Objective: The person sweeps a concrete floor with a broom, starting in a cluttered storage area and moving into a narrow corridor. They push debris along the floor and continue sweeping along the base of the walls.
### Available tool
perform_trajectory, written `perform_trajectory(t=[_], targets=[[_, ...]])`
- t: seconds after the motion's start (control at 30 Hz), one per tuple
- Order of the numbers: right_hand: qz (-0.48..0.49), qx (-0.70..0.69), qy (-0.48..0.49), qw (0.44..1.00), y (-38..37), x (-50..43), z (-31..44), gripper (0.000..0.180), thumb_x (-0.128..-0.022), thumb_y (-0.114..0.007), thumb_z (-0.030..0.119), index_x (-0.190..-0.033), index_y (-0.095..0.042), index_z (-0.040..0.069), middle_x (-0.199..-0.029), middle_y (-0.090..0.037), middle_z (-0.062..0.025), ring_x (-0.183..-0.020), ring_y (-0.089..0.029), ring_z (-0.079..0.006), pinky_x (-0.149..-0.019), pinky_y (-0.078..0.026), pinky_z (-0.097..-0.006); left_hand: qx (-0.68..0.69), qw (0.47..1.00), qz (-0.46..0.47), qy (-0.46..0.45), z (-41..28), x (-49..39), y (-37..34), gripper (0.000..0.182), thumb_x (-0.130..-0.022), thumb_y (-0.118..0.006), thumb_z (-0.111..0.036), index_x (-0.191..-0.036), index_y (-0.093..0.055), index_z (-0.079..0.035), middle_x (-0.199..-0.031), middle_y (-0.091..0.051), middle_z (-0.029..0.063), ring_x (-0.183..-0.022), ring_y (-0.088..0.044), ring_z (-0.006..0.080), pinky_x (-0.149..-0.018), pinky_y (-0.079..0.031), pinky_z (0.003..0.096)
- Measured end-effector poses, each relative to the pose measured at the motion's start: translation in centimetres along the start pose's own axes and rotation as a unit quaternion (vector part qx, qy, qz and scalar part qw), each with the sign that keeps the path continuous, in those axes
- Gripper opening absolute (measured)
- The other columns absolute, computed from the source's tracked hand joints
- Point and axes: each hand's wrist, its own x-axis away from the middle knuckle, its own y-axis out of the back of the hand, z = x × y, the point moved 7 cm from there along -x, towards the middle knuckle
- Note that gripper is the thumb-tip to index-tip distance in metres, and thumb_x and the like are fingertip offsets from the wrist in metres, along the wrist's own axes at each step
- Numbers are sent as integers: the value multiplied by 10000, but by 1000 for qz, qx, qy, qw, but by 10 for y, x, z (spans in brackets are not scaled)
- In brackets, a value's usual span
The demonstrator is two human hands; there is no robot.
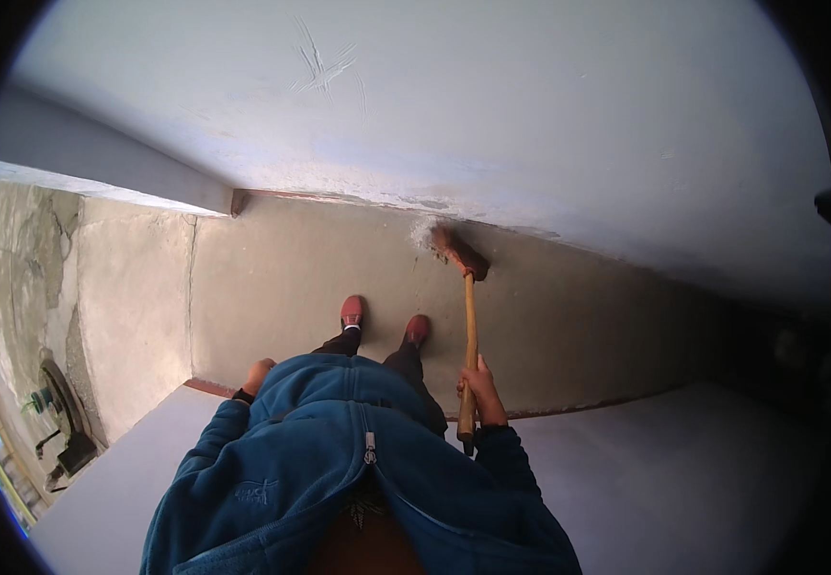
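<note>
My right hand (482, 388) grips the wooden handle of a broom (470, 323) near its upper end. The broom's reddish-brown head (462, 253) rests on the concrete floor, angled toward the foot of the wall. Its bristle tips look blurred. A small heap of pale flakes and debris (426, 233) lies against the bristles. Beside my jacket hem hangs my left hand (260, 375), partly covered by the blue fleece jacket (300, 431); its fingers are too hidden to tell what they do.
A pale wall (458, 86) with peeling paint along its base runs ahead. Another pale wall (623, 467) stands behind me. At left, a wall end (113, 158) juts out beside a floor crack (191, 287). Farther left, dark objects (74, 445) lie outside. The right end is in shadow.
</note>
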Motion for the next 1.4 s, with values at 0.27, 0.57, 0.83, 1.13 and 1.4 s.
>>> perform_trajectory(t=[0.27,0.57,0.83,1.13,1.4], targets=[[-67,-244,53,966,-38,-93,30,795,-732,-512,-27,-1403,-107,105,-651,-455,-114,-444,-498,-217,-380,-433,-347,11,999,1,39,37,4,19,287,-748,-635,-290,-847,-671,-23,-856,-649,232,-840,-627,375,-738,-495,407],[-8,-89,-5,996,-147,-75,47,934,-723,-495,-41,-1455,49,159,-793,-504,-143,-511,-503,-193,-412,-453,-333,10,1000,-3,28,59,14,19,275,-775,-602,-266,-867,-664,-14,-874,-643,238,-865,-615,390,-759,-486,414],[64,55,-17,996,-73,-15,30,910,-757,-494,-8,-1462,50,175,-638,-485,-66,-446,-494,-184,-415,-446,-354,42,999,11,25,34,3,9,269,-781,-598,-256,-871,-665,-12,-872,-648,231,-854,-621,382,-736,-495,406],[83,240,80,964,-53,61,59,842,-742,-559,64,-1464,-126,87,-687,-556,-106,-510,-551,-191,-485,-476,-337,59,997,3,46,13,13,-10,293,-766,-623,-277,-882,-667,-11,-856,-650,233,-828,-635,361,-717,-500,400],[183,390,133,892,-121,-8,90,843,-717,-595,58,-1453,-184,91,-673,-570,-112,-484,-548,-191,-485,-481,-330,146,985,-41,80,54,20,-50,285,-770,-631,-272,-859,-662,-3,-826,-653,227,-815,-638,358,-707,-497,392]])
